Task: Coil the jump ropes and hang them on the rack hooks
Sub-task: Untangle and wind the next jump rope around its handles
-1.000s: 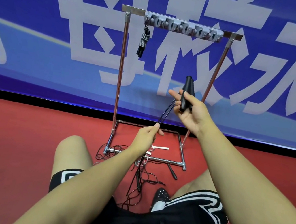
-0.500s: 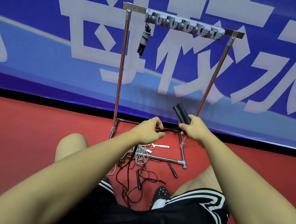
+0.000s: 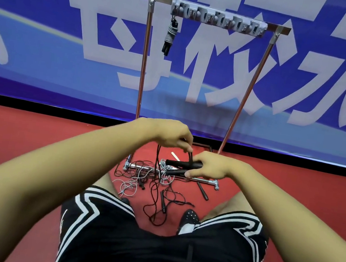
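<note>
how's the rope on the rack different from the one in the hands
The hung rope is wound into a tight bundle on the leftmost hook; the held rope trails uncoiled to the floor. The hung rope's cord looks grey and hangs untouched; the held rope's cord is black, its handles gripped by the right hand, its cord pinched by the left hand. Both have black handles.

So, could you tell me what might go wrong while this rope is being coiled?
1. The black cord pinched by the left hand trails into the tangle of ropes on the floor, so it may snag or drag another rope along.
2. The right hand holds both black handles near one end; one could slip and loosen the coil.
</note>
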`<state>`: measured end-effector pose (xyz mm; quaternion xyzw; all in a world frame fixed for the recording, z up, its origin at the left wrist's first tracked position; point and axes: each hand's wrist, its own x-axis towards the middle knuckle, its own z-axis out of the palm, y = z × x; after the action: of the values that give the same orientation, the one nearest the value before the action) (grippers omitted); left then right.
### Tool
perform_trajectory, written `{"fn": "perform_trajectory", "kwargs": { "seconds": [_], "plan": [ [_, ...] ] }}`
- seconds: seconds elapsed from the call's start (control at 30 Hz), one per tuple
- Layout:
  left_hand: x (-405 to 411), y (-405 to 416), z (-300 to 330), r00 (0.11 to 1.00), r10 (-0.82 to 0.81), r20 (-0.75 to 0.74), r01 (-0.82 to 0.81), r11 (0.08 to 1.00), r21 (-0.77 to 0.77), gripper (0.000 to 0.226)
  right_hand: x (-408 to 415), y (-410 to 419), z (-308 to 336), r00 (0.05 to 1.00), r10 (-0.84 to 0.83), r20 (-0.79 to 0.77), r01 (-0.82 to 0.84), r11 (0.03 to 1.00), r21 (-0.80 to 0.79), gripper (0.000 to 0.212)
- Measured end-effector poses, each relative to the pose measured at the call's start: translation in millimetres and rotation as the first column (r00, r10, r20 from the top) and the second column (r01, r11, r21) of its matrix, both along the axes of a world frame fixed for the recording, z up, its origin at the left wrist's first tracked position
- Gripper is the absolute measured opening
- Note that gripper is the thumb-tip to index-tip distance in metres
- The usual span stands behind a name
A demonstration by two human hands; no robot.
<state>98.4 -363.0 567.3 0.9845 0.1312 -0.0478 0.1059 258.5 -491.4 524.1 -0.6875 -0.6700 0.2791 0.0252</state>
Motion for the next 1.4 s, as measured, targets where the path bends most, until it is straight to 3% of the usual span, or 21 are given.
{"fn": "perform_trajectory", "kwargs": {
  "seconds": [0.1, 0.17, 0.23, 0.33, 0.47, 0.57, 0.63, 0.73, 0.8, 0.93, 1.03, 1.17, 1.4],
  "plan": [
    [-14, 8, 4, 0.992, 0.111, 0.066, -0.075, 0.912, -0.402, 0.027, -11, -16, 22, 0.936, -0.001, -0.351, -0.005, 1.0, -0.016, 0.029],
    [-24, 3, 7, 0.975, 0.208, 0.072, -0.101, 0.713, -0.694, 0.029, -15, -26, 37, 0.828, -0.015, -0.561, 0.024, 1.0, 0.009, 0.022],
    [-32, -5, 9, 0.957, 0.286, 0.048, -0.101, 0.484, -0.869, 0.031, -20, -33, 50, 0.759, 0.003, -0.652, 0.02, 0.999, 0.027, 0.022],
    [-38, -15, 5, 0.907, 0.418, 0.048, -0.053, 0.227, -0.972, 0.032, -25, -36, 53, 0.706, 0.0, -0.708, 0.027, 0.999, 0.028, 0.026],
    [-39, -12, -22, 0.806, 0.584, 0.094, 0.206, -0.128, -0.97, 0.035, -23, -28, 36, 0.496, -0.022, -0.868, 0.176, 0.982, 0.075, 0.027],
    [-36, -17, -42, 0.77, 0.619, 0.153, 0.399, -0.281, -0.873, 0.056, -24, -18, 24, 0.353, -0.047, -0.934, 0.343, 0.936, 0.083, 0.025],
    [-34, -26, -52, 0.717, 0.662, 0.219, 0.473, -0.232, -0.85, 0.067, -28, -14, 17, 0.299, -0.063, -0.952, 0.441, 0.894, 0.079, 0.03],
    [-32, -37, -64, 0.621, 0.729, 0.287, 0.499, -0.085, -0.862, 0.063, -35, -8, 9, 0.256, -0.098, -0.962, 0.547, 0.835, 0.06, 0.029],
    [-31, -42, -70, 0.561, 0.778, 0.282, 0.492, -0.04, -0.87, 0.053, -38, -5, 4, 0.224, -0.118, -0.968, 0.597, 0.801, 0.04, 0.027],
    [-25, -48, -76, 0.431, 0.84, 0.33, 0.409, 0.144, -0.901, 0.028, -44, 0, 1, 0.173, -0.127, -0.977, 0.657, 0.753, 0.018, 0.028],
    [-21, -50, -77, 0.383, 0.865, 0.324, 0.398, 0.162, -0.903, 0.027, -52, 4, 4, 0.156, -0.089, -0.984, 0.648, 0.761, 0.034, 0.027],
    [-21, -50, -79, 0.356, 0.879, 0.317, 0.409, 0.159, -0.899, 0.037, -55, 11, 10, 0.035, -0.099, -0.994, 0.695, 0.718, -0.046, 0.042],
    [-17, -46, -77, 0.197, 0.944, 0.264, 0.285, 0.203, -0.937, 0.017, -58, 13, 12, 0.155, -0.097, -0.983, 0.684, 0.729, 0.036, 0.028]
  ]
}}
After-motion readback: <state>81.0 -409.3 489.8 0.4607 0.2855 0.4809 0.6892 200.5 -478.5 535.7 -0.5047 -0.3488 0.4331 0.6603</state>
